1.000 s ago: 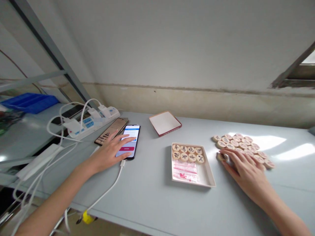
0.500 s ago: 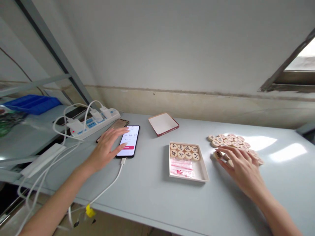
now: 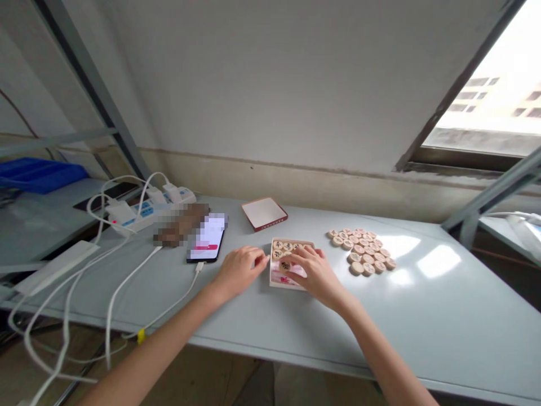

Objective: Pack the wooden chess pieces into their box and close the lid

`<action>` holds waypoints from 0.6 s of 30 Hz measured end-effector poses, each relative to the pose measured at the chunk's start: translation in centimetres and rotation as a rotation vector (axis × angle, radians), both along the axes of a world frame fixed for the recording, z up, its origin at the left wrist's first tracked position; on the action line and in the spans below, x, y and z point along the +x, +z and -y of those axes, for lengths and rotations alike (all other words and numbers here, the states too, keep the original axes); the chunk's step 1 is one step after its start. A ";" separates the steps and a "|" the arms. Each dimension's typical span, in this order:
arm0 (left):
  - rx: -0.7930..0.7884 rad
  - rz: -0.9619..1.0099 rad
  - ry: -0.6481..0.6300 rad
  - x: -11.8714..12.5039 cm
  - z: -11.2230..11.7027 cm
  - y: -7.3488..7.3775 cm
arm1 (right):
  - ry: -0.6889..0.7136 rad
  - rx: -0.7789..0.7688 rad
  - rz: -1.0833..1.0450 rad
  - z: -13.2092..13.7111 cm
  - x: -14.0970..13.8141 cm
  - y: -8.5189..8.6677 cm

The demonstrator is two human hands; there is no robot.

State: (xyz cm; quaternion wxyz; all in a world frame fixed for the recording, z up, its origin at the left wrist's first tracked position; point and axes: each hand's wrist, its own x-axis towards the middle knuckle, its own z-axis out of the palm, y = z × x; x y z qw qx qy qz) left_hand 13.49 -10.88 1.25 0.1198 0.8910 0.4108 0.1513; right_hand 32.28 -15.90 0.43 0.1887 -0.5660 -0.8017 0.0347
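A shallow white box holds a row or more of round wooden Chinese chess pieces with black characters, plus a pink-and-white plastic packet. My right hand reaches over the box, thumb and fingers closed on a chess piece above the packet. It covers part of the rows behind. At the box's left wall is my left hand, fingers curled, with thumb and fingertips pinched at the edge. Several loose chess pieces lie flat in a cluster to the right, some marked in red.
A box lid lies behind the box. To the left are a lit phone on a charging cable, a blurred-out brown item, and a power strip with white cables. A wall stands behind the table.
My left hand has left the phone and come to the box's left side. My right hand has carried a chess piece from the cluster to over the box. The view has turned right.
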 end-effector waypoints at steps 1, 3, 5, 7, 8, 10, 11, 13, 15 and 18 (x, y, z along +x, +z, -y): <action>0.001 -0.007 0.010 0.3 -0.1 -0.2 | 0.007 0.007 0.012 -0.2 -0.2 -0.1; -0.001 -0.019 0.029 0.8 -0.3 -0.5 | 0.014 0.031 0.032 -0.5 -0.5 -0.4; 0.009 -0.023 0.036 1.2 -0.6 -0.7 | 0.007 0.054 0.039 -0.6 -0.6 -0.6; 0.032 -0.022 0.024 1.5 -0.9 -0.8 | -0.010 0.068 0.027 -0.6 -0.7 -0.7; 0.042 -0.024 0.014 1.6 -1.0 -0.8 | -0.017 0.072 0.019 -0.6 -0.8 -0.7; 0.044 -0.039 -0.010 1.8 -1.2 -0.9 | -0.017 0.086 0.011 -0.4 -1.0 -0.6; 0.037 -0.049 -0.018 1.8 -1.3 -0.9 | -0.012 0.097 0.012 -0.3 -0.9 -0.4; 0.013 -0.061 -0.024 1.9 -1.4 -1.0 | -0.029 0.131 0.021 0.1 -0.2 0.0; -0.015 -0.063 -0.010 2.0 -1.6 -1.1 | -0.131 0.182 0.046 0.8 1.6 0.4; -0.051 -0.065 0.053 2.5 -2.1 -1.1 | -0.385 0.240 0.128 2.5 5.8 0.7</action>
